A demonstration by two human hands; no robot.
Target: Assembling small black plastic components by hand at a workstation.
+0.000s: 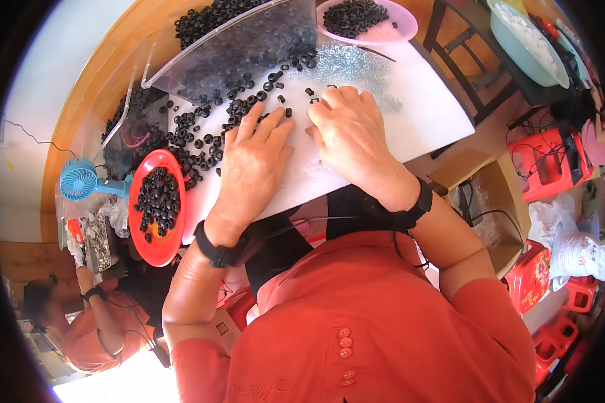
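Observation:
My left hand (pixel 254 160) rests on the white tabletop (pixel 431 119) with its fingers stretched and spread, beside loose small black ring-shaped parts (pixel 238 109). Nothing shows in its grasp. Close to its right, my right hand (pixel 351 127) is bent over the board, fingers curled and pressed together. A couple of little black pieces (pixel 309 92) lie by its fingertips; whatever its fingers pinch is hidden. Just beyond it spreads a heap of tiny silvery metal pieces (pixel 348 66). Dark bands circle both wrists.
A clear plastic bin (pixel 156 75) of black parts lies tipped at the back. A pink bowl (pixel 415 28) and red plate (pixel 137 232) hold more. A blue fan (pixel 78 179) stands left; a cardboard box (pixel 474 161) sits right. Another person (pixel 107 329) works at lower left.

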